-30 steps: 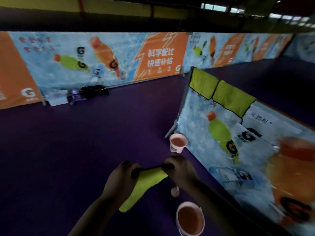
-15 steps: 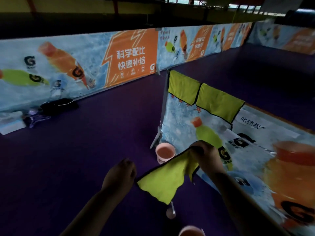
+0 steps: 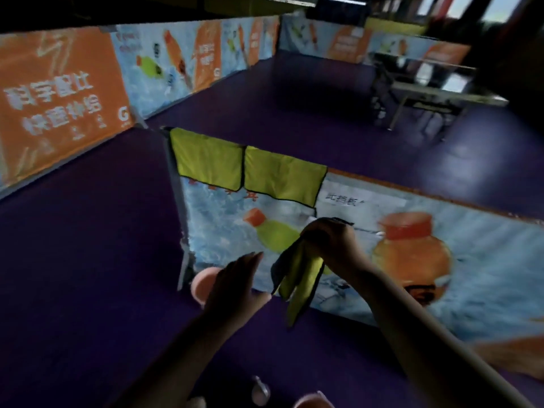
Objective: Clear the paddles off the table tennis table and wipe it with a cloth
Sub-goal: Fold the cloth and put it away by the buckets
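One cloth hangs bunched below my right hand, fingers curled round its top. My left hand is just beside it, fingers straight, not touching.

Head-worn view, forward and downward

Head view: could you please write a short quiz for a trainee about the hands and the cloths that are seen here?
1. True or false: the left hand is open and holds nothing.
2. Which hand has its grip on the hanging cloth? A) left hand B) right hand C) both hands
3. How many draped cloths lie over the top edge of the barrier?

Key: 1 true; 2 B; 3 two, side by side.
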Available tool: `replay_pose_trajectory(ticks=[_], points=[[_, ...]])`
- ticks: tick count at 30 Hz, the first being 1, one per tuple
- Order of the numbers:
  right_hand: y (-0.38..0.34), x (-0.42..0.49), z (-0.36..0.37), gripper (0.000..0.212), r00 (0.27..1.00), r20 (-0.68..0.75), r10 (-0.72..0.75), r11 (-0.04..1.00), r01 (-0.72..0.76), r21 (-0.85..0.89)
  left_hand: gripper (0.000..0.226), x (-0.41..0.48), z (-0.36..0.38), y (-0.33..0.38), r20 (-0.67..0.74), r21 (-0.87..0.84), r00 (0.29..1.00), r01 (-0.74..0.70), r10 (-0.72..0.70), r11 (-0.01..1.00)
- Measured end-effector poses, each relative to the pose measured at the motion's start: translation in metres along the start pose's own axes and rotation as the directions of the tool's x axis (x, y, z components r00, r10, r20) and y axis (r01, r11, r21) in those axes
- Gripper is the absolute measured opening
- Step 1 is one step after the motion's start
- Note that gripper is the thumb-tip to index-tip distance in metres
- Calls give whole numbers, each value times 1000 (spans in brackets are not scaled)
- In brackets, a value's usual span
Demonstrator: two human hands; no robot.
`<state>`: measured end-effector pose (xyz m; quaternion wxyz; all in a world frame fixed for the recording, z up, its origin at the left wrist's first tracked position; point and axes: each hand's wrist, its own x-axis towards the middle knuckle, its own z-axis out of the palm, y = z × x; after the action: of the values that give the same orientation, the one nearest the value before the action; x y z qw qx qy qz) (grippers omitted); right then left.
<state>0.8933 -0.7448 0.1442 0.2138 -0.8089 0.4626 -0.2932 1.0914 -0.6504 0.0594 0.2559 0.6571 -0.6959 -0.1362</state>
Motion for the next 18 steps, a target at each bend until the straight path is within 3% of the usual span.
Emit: replay_pose_trajectory(ticks=[4, 7, 12, 16, 18], points=[[-10, 16, -1, 21, 974, -158, 162, 986, -155, 57, 91, 49, -10, -1, 149, -44, 984, -91, 97, 995], [-23, 29, 4, 14, 947, -217, 238, 971, -233, 46, 91, 69, -9, -3, 284, -131, 943, -141, 173, 981], [-35, 34, 19, 20, 909, -312, 276, 955, -296, -20, 60, 88, -3, -8, 355, -298, 897, -160, 265, 941], [-32, 33, 25, 16, 856, -357, 374, 913, -408, -20, 37, 108, 19, -24, 270, -220, 904, -277, 331, 936], [-21, 31, 22, 5, 837, -375, 399, 898, -439, -23, 29, 121, 29, -30, 254, -161, 910, -294, 328, 942]])
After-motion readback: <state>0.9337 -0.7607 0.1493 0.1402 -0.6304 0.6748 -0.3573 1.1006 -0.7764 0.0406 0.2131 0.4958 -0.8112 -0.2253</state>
